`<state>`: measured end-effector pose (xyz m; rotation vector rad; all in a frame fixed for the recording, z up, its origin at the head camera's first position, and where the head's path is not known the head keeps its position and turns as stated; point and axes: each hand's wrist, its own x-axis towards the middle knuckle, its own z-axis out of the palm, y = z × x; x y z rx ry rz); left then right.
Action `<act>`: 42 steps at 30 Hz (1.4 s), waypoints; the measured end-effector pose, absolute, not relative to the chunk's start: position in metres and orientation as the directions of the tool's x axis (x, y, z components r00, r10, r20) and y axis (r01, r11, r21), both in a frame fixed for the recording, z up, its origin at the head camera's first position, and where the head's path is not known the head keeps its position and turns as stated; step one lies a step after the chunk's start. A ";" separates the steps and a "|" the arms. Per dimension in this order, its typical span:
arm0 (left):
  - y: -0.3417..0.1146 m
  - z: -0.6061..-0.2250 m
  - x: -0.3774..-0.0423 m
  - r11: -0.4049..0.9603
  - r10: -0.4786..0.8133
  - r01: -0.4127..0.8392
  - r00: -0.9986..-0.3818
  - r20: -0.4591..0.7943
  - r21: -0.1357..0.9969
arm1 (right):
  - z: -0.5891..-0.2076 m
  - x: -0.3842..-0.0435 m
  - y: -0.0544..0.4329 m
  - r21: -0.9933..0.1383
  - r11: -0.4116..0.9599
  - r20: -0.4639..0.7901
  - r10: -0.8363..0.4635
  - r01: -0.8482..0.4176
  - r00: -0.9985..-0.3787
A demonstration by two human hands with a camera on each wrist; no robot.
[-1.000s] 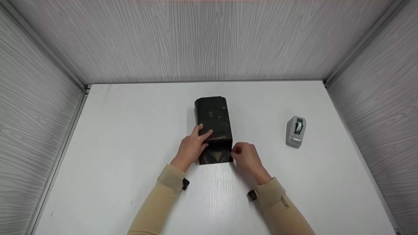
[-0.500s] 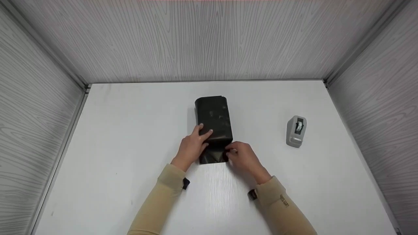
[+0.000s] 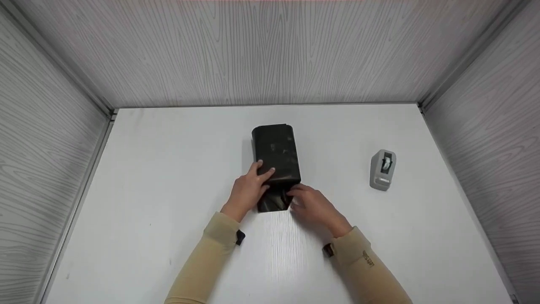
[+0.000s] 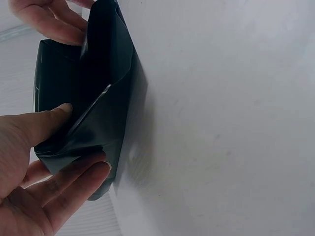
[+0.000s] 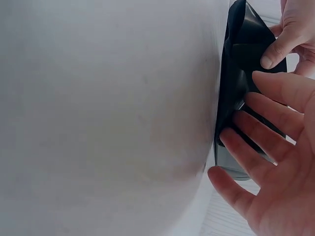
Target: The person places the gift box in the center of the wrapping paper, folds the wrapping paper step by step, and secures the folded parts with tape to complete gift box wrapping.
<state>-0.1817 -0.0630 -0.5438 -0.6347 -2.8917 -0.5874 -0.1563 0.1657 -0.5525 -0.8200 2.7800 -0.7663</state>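
A box-shaped package in shiny black wrapping paper (image 3: 276, 147) lies on the white table, its near end loose and partly folded. My left hand (image 3: 247, 192) holds its near left corner. In the left wrist view the left thumb (image 4: 51, 120) presses on the end while the fingers lie along the side. My right hand (image 3: 314, 207) is at the near right corner. Its fairly straight fingers (image 5: 263, 130) push the right side flap inward in the right wrist view. The end gapes as a dark pocket (image 4: 106, 59) in the left wrist view. Whatever the paper encloses is hidden.
A grey tape dispenser (image 3: 382, 170) with a roll of clear tape stands on the table to the right. Grey wood-grain panels (image 3: 270, 55) wall the table at the back and on both sides.
My right hand has gone from pinching the near right edge to pushing it inward with straighter fingers, moving slightly left. The visible end flap has narrowed. The left hand has stayed put.
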 end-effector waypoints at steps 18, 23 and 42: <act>-0.064 -0.546 -0.182 0.826 0.379 0.437 -0.898 0.224 0.356 | -0.551 -0.154 0.165 -0.357 0.748 0.011 -0.596 -0.560 -0.803; -0.064 -0.545 -0.182 0.823 0.380 0.442 -0.896 0.232 0.357 | -0.549 -0.153 0.166 -0.317 0.779 -0.037 -0.580 -0.541 -0.814; -0.063 -0.545 -0.182 0.836 0.368 0.418 -0.907 0.202 0.355 | -0.550 -0.147 0.170 -0.224 0.773 -0.080 -0.622 -0.594 -0.779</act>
